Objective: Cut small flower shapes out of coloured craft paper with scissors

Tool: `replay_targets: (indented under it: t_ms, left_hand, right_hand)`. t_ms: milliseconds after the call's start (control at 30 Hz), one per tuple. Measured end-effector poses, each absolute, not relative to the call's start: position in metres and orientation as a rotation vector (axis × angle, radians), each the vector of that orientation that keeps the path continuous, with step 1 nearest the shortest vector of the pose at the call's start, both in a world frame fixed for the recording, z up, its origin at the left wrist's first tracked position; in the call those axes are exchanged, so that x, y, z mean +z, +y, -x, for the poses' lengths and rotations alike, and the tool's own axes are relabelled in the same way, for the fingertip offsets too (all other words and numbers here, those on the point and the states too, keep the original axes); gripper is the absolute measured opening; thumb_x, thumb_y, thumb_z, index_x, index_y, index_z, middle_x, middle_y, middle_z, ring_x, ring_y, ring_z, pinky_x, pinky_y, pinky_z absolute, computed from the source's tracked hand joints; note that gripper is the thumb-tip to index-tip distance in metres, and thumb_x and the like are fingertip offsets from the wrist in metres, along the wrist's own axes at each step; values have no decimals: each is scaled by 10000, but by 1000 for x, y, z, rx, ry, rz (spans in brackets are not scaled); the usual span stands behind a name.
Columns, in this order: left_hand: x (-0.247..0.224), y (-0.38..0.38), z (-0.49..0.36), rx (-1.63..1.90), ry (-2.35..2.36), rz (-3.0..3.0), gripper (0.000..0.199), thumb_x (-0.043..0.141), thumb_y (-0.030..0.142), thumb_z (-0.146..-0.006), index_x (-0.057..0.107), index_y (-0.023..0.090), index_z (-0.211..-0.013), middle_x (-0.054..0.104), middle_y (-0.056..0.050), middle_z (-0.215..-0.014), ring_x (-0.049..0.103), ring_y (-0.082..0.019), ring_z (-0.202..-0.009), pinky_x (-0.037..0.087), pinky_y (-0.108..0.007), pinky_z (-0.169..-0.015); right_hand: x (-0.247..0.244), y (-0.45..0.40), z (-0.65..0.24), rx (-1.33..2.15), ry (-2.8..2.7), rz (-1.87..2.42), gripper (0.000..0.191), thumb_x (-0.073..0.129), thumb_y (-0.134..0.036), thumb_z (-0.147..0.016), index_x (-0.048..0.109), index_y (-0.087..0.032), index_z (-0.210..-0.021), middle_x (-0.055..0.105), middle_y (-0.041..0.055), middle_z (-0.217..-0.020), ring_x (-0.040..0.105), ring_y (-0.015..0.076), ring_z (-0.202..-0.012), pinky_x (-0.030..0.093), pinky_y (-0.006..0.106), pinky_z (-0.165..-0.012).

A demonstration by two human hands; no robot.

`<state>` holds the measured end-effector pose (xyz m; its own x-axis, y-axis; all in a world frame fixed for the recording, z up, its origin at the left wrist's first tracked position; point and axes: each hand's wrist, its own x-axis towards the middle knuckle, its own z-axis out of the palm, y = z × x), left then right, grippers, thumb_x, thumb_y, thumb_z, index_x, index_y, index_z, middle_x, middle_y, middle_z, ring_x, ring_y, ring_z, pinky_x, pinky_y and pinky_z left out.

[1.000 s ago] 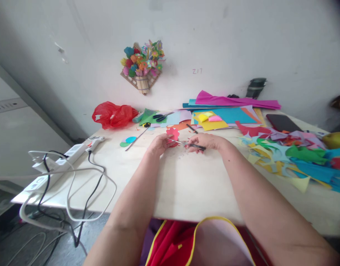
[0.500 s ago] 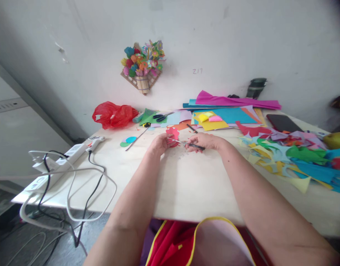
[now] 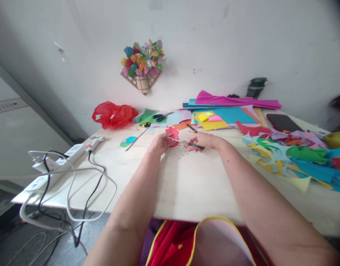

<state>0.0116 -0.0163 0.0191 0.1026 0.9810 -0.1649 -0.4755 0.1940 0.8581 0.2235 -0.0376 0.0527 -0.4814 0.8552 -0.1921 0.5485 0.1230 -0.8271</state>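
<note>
A red paper piece with a scalloped edge (image 3: 172,133) is pinched in my left hand (image 3: 160,144), over the middle of the table. My right hand (image 3: 199,141) is closed round a small pair of scissors (image 3: 193,145) with dark handles. Their thin blades point left and lie across the red paper, close to my left fingertips. Just beyond my right hand a dark stick-like tool (image 3: 191,128) rests on the table. Tiny scraps are scattered below the blades.
Cut paper scraps (image 3: 278,153) heap at the right, near a phone (image 3: 283,122). Coloured sheets (image 3: 236,115) and dark-handled scissors (image 3: 160,117) lie at the back, a red plastic bag (image 3: 113,114) at back left. A power strip (image 3: 57,166) with loose cables lines the left edge.
My right hand and the scissors have shifted very slightly to the left. My left hand keeps its hold on the red paper.
</note>
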Motion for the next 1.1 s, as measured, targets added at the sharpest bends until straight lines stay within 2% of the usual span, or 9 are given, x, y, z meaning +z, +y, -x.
replay_targets:
  t_ms: [300,600,833,1100]
  left_hand:
    - [21,-16,-13,1251,892,-659,129,622,29,-702,594,153,-719,668,-9,-598,686,-153,-582,618,-344,-774]
    - [22,-18,-14,1236,883,-647,139,629,22,-691,601,151,-734,666,-8,-580,692,-157,-573,622,-345,-779]
    - [23,-19,-14,1245,873,-633,142,615,8,-700,591,148,-708,666,-24,-581,692,-164,-571,622,-313,-711]
    - [23,-19,-14,1237,894,-631,173,627,16,-680,610,150,-788,656,2,-565,698,-162,-574,629,-345,-780]
  right_hand:
    - [48,-33,-223,1304,-2057,1364,413,899,-463,-539,707,-161,-746,599,-33,-591,500,70,-504,406,204,-478]
    - [48,-33,-223,1303,-2045,1362,446,910,-481,-514,737,-154,-764,591,-32,-569,497,72,-497,421,210,-487]
    - [50,-35,-221,1295,-2026,1365,451,916,-463,-493,724,-150,-755,578,-37,-552,483,72,-488,381,207,-464]
    - [50,-34,-221,1288,-2027,1352,451,913,-475,-478,728,-153,-735,577,-32,-543,480,73,-486,370,205,-452]
